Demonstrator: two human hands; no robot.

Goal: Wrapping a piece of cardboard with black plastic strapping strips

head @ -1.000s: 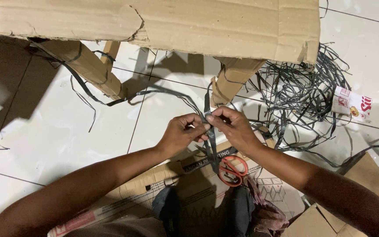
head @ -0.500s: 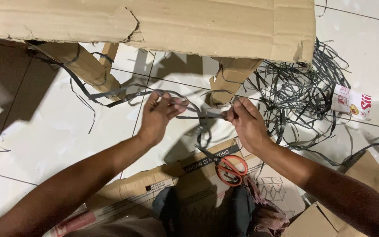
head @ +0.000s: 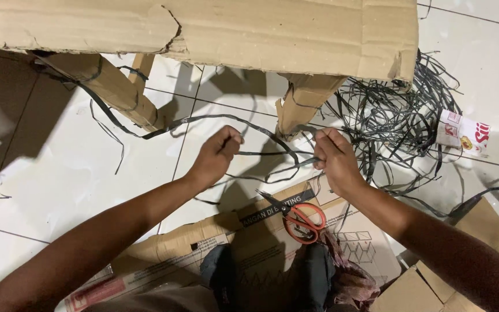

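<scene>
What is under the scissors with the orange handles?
The scissors lie on a flattened cardboard sheet spread over the white tiled floor. The floor beneath the sheet is covered.

Your left hand point(head: 218, 155) and right hand point(head: 331, 159) sit apart w/ the strap point(head: 272, 153) stretched btwn them, over the floor point(head: 47, 173). Behind both: cardboard structure point(head: 203, 29), its legs on the floor. Right of your right hand: strap pile point(head: 394, 124), packet point(head: 463, 132) beyond it. Before your hands: scissors point(head: 300, 216) on flat cardboard point(head: 249, 231), near your knees.
</scene>
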